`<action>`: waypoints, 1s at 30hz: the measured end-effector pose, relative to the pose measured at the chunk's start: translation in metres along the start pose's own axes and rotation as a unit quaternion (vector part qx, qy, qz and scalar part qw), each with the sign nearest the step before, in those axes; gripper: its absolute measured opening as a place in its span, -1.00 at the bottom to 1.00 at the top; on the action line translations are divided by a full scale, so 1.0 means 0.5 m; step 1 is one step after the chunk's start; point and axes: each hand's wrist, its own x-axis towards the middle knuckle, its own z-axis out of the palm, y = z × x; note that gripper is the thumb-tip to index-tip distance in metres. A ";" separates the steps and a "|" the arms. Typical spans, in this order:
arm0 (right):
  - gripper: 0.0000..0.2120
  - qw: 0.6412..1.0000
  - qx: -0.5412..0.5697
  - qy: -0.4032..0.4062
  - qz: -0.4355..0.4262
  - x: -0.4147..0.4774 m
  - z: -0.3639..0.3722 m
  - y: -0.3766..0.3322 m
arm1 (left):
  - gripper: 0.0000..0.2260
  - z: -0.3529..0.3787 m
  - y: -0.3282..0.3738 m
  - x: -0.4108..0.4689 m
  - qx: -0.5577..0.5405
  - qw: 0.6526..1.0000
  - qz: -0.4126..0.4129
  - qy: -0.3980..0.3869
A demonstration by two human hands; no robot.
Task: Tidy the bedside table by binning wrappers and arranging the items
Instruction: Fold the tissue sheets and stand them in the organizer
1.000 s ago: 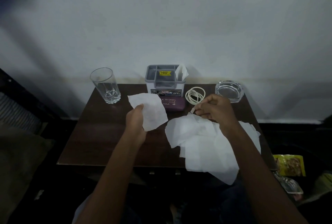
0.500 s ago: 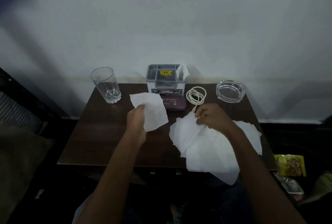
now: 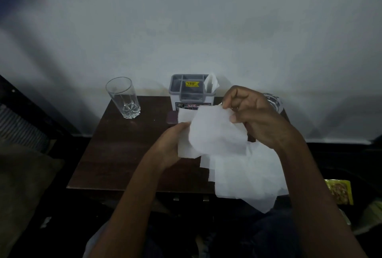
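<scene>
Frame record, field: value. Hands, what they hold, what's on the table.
left hand: grips rear sheet at its left edge
right hand: pinches front sheet at its top, overlapping rear sheet
pile: loose tissues on table, hanging over near edge
glass: upright, back left
organizer: back centre, tissue in right compartment
ashtray: back right, mostly hidden by right hand
packet: off table, lower right
</scene>
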 end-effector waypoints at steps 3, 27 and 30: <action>-0.76 0.999 -0.041 0.026 0.006 0.009 0.001 0.013 | -0.76 0.015 0.001 -0.005 -0.031 0.994 -0.015 -0.100; -0.76 0.943 -0.282 0.171 0.039 0.036 -0.041 0.094 | -0.66 0.003 -0.002 -0.008 0.027 0.997 -0.071 -0.017; -0.90 0.896 -0.362 0.251 0.060 0.035 -0.077 0.139 | -0.66 -0.010 0.001 0.001 -0.020 0.997 -0.014 0.072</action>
